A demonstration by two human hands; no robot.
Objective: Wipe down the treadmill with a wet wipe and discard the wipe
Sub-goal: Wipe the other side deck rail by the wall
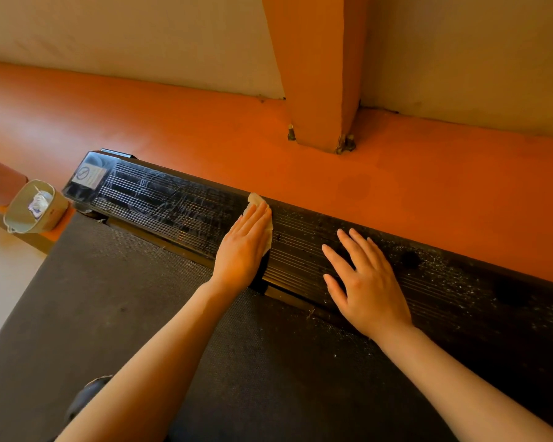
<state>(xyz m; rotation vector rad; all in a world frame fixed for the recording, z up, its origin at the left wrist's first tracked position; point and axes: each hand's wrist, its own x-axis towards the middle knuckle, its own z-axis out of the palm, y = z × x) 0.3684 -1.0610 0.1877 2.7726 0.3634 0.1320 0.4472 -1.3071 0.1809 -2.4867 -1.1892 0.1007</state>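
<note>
The treadmill's black ribbed side rail (160, 199) runs from upper left to lower right beside the dark running belt (115, 314). My left hand (245, 247) lies flat with straight fingers on the rail and presses a pale wet wipe (255, 199) against it; only the wipe's far edge shows past the fingertips. The rail left of the wipe looks wet and shiny, while the part to the right is dusty with white specks. My right hand (366, 282) rests flat on the rail to the right, fingers spread, holding nothing.
A small pale bin (50, 218) with crumpled white waste inside stands on the floor past the treadmill's far-left end. Orange floor (205, 129) lies beyond the rail. An orange pillar (320, 90) rises against the beige wall.
</note>
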